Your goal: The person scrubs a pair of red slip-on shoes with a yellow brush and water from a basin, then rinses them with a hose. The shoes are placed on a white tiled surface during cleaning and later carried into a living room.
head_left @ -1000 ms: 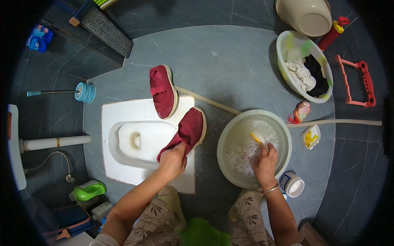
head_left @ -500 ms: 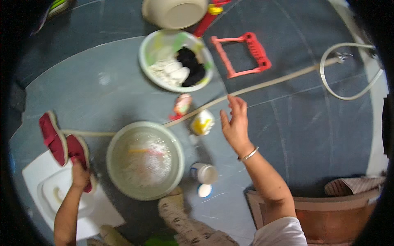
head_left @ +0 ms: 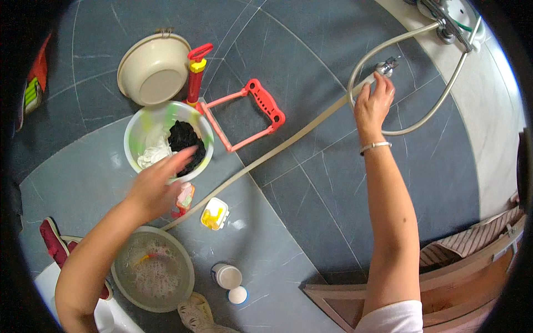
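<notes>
Here, right hand (head_left: 373, 102) stretched far out, fingers closed around the metal end of the shower hose (head_left: 387, 66) where it lies on the grey tiled floor (head_left: 311, 183); hose loops back toward the wall tap (head_left: 452, 25). Left hand (head_left: 158, 186) blurred, open, holding nothing, hovering just over the laundry bowl (head_left: 136, 133) of black and white cloth. Nearby: long beige hose (head_left: 277, 147) running diagonally, red plastic frame (head_left: 250, 114), small yellow-and-white packet (head_left: 215, 213), pink packet (head_left: 184, 197) beside it, sudsy basin (head_left: 152, 269) kept within reach, white lidless jar (head_left: 226, 276).
</notes>
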Demonstrator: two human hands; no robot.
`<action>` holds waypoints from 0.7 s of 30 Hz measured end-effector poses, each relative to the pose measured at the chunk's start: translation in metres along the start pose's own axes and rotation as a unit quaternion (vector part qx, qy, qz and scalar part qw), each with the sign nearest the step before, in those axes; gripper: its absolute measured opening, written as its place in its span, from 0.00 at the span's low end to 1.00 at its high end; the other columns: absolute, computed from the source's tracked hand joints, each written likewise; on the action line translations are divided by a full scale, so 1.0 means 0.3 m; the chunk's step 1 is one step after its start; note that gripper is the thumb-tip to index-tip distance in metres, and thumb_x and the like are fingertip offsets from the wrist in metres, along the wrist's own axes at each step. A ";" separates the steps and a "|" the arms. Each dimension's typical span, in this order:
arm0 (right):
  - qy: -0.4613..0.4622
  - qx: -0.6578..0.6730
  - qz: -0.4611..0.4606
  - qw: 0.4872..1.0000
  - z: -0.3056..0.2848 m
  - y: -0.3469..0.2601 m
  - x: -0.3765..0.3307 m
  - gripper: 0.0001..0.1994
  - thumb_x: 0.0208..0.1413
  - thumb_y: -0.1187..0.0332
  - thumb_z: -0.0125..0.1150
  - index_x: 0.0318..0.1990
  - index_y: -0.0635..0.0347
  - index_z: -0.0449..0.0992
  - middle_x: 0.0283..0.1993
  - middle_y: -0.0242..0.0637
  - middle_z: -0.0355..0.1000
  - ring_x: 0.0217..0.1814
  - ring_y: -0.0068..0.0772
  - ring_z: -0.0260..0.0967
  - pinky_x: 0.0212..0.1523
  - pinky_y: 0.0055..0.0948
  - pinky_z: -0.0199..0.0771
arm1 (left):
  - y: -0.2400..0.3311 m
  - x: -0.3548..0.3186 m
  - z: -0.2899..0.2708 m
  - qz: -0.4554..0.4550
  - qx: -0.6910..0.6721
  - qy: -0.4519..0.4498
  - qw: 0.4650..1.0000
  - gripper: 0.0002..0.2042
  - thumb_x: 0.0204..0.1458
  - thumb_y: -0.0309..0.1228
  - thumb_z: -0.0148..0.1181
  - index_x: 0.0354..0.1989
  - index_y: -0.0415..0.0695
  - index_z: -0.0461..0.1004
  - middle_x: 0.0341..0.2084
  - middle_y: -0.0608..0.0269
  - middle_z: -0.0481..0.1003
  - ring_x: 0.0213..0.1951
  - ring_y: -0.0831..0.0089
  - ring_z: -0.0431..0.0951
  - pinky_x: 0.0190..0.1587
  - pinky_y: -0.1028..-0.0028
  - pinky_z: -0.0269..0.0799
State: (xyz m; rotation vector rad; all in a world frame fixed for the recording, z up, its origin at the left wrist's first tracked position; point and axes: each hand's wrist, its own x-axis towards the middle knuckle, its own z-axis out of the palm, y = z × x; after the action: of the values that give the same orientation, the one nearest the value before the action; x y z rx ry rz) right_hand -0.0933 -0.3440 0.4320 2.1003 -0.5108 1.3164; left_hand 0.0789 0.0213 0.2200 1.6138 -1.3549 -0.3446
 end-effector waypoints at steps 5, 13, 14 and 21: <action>0.053 -0.016 -0.001 0.998 0.008 0.119 0.266 0.18 0.51 0.73 0.53 0.52 0.58 0.69 0.55 0.48 0.65 0.55 0.51 0.61 0.57 0.42 0.61 | 0.435 0.567 0.147 0.225 -0.085 0.076 0.968 0.34 0.45 0.20 0.48 0.65 0.41 0.47 0.62 0.43 0.52 0.64 0.51 0.53 0.64 0.61 0.50; 0.022 0.069 -0.006 0.997 -0.010 0.235 0.324 0.10 0.51 0.70 0.53 0.39 0.51 0.79 0.40 0.36 0.75 0.43 0.42 0.71 0.43 0.36 0.72 | 0.819 1.019 0.248 0.176 -0.134 0.071 0.973 0.38 0.39 0.20 0.45 0.65 0.33 0.44 0.63 0.39 0.50 0.67 0.53 0.48 0.66 0.68 0.45; 0.029 0.067 0.005 0.997 -0.013 0.257 0.319 0.10 0.50 0.70 0.53 0.38 0.51 0.80 0.39 0.37 0.75 0.41 0.43 0.72 0.43 0.36 0.72 | 0.845 1.046 0.266 0.181 -0.139 0.063 0.971 0.38 0.40 0.20 0.45 0.65 0.33 0.44 0.63 0.39 0.50 0.67 0.54 0.48 0.66 0.68 0.45; 0.011 0.088 0.089 0.992 -0.043 0.362 0.332 0.13 0.43 0.72 0.55 0.37 0.52 0.82 0.38 0.46 0.76 0.41 0.45 0.75 0.45 0.36 0.72 | 0.921 1.098 0.325 0.211 -0.077 -0.017 0.974 0.36 0.39 0.20 0.47 0.63 0.36 0.49 0.56 0.39 0.61 0.60 0.52 0.61 0.59 0.66 0.57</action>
State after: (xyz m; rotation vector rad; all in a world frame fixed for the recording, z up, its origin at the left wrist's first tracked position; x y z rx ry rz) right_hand -0.1243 -0.4170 0.5569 2.2221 -0.6039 1.5348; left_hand -0.0447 -0.2899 0.5067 1.1596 -1.6121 -0.2135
